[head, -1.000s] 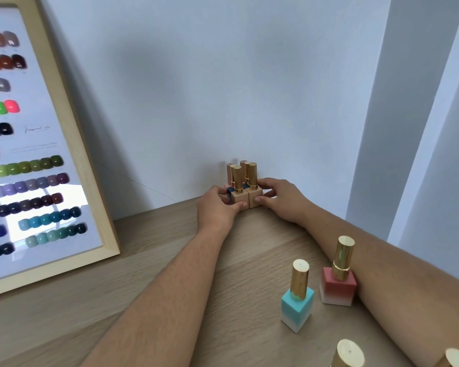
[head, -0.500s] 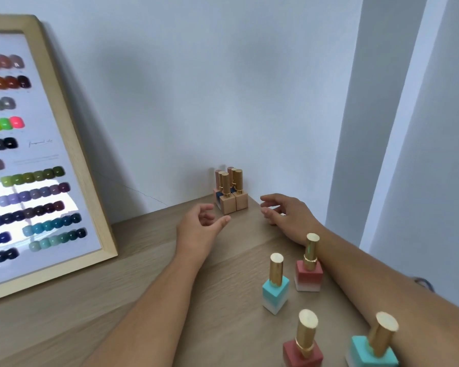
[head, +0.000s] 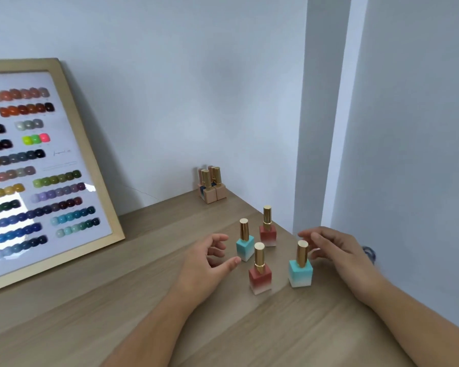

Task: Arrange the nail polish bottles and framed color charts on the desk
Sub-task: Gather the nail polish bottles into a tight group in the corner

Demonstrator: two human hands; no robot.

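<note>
Several gold-capped nail polish bottles stand on the wooden desk (head: 117, 300). Two are teal, the far one (head: 245, 246) and the near one (head: 300, 270). Two are red, the far one (head: 267, 233) and the near one (head: 260, 276). My left hand (head: 210, 259) is open just left of the far teal bottle, its thumb close to the bottle's base. My right hand (head: 331, 251) is open right of the near teal bottle, fingers behind its cap. A tight cluster of beige bottles (head: 212, 188) stands in the far corner against the wall. A framed color chart (head: 37, 168) leans on the wall at left.
The desk's right edge runs just behind my right hand, beside a wall corner and a grey pillar (head: 323, 115). Bare wood lies between the chart and the bottles and in front of my forearms.
Both hands let go of the beige cluster in the corner and drew back toward me. They are now open on either side of the teal and red bottles.
</note>
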